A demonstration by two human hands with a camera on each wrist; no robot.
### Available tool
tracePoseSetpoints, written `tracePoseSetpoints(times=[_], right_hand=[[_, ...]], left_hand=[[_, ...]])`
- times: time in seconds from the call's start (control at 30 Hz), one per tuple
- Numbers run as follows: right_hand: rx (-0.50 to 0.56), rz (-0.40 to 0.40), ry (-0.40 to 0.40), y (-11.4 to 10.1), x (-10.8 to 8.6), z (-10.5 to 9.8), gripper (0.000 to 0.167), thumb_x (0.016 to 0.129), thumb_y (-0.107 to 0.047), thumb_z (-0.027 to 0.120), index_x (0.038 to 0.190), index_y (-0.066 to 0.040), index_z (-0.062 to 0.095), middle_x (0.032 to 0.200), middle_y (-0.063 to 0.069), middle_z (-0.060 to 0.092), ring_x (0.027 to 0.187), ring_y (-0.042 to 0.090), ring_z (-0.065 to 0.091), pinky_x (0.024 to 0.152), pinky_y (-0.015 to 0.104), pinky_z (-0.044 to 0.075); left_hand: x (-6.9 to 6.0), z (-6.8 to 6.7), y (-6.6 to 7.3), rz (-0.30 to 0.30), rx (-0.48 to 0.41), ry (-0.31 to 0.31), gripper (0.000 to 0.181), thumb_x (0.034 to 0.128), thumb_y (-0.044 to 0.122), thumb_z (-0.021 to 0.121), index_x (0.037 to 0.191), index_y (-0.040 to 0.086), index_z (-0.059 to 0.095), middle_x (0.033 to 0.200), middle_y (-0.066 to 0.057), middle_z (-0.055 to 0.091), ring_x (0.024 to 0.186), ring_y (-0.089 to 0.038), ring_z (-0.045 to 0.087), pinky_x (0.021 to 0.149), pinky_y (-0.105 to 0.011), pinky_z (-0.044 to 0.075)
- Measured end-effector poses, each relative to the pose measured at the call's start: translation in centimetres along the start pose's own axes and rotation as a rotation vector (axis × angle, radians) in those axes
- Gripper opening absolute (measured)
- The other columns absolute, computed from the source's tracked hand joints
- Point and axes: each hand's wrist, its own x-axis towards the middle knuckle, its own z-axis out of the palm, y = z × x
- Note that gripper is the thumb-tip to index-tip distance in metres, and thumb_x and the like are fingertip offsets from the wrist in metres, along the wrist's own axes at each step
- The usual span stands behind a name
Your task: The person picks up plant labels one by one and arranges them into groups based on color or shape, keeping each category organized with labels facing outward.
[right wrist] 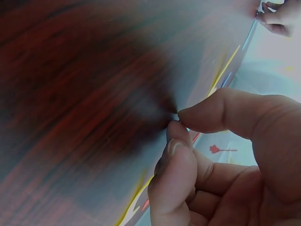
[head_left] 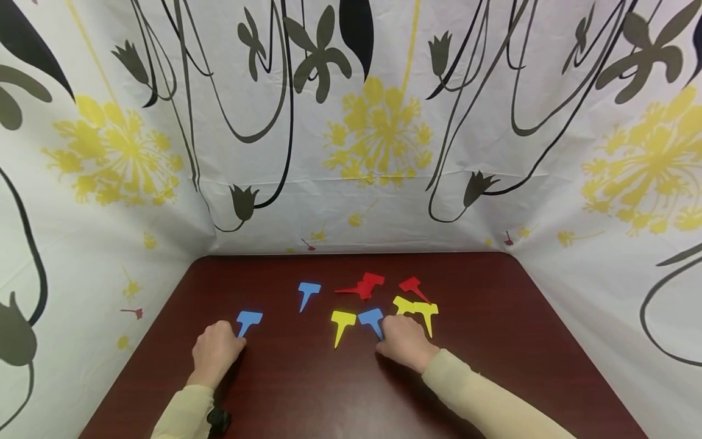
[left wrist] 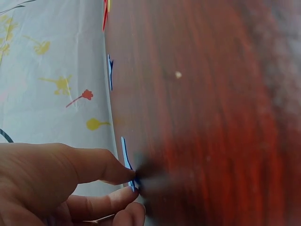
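T-shaped plant labels in blue, yellow and red lie on the table. In the head view my left hand (head_left: pixel 218 353) pinches the stem of the leftmost blue plant label (head_left: pixel 250 317) between thumb and fingertips; the left wrist view shows that label (left wrist: pixel 125 153) edge-on, close to the tabletop. My right hand (head_left: pixel 407 341) is low over the table with thumb and fingertip together at the stem of another blue plant label (head_left: pixel 370 316). Its stem tip is hidden by the fingers. Just left of that label is a yellow plant label (head_left: pixel 343 319).
A third blue label (head_left: pixel 309 289) lies farther back. Two red labels (head_left: pixel 373 278) overlap, and another red label (head_left: pixel 410 284) lies right of them. Two yellow labels (head_left: pixel 426 308) touch behind my right hand. Patterned cloth (head_left: pixel 329 213) surrounds the brown table (head_left: pixel 307 390).
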Motion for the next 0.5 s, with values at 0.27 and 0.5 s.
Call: tracePoseSetpoints(times=[0.27, 0.5], right_hand=[[0.021, -0.018, 0.039, -0.01, -0.17, -0.57, 0.027, 0.078, -0.020, 0.084, 0.067, -0.011, 0.060, 0.055, 0.000, 0.050, 0.051, 0.017, 0.049, 0.046, 0.030, 0.043], [0.003, -0.027, 0.057, -0.04, 0.19, -0.77, 0.029, 0.078, -0.019, 0.082, 0.063, -0.012, 0.059, 0.053, 0.000, 0.048, 0.051, 0.017, 0.047, 0.046, 0.030, 0.041]], left_hand=[[-0.21, 0.12, 0.20, -0.018, 0.015, -0.023, 0.043, 0.0863, 0.017, 0.075, 0.055, 0.011, 0.046, 0.052, 0.000, 0.035, 0.046, -0.017, 0.039, 0.041, -0.029, 0.031], [-0.35, 0.27, 0.11, -0.030, 0.026, -0.035, 0.043, 0.0862, 0.017, 0.075, 0.055, 0.011, 0.047, 0.052, 0.001, 0.033, 0.047, -0.017, 0.038, 0.040, -0.029, 0.030]])
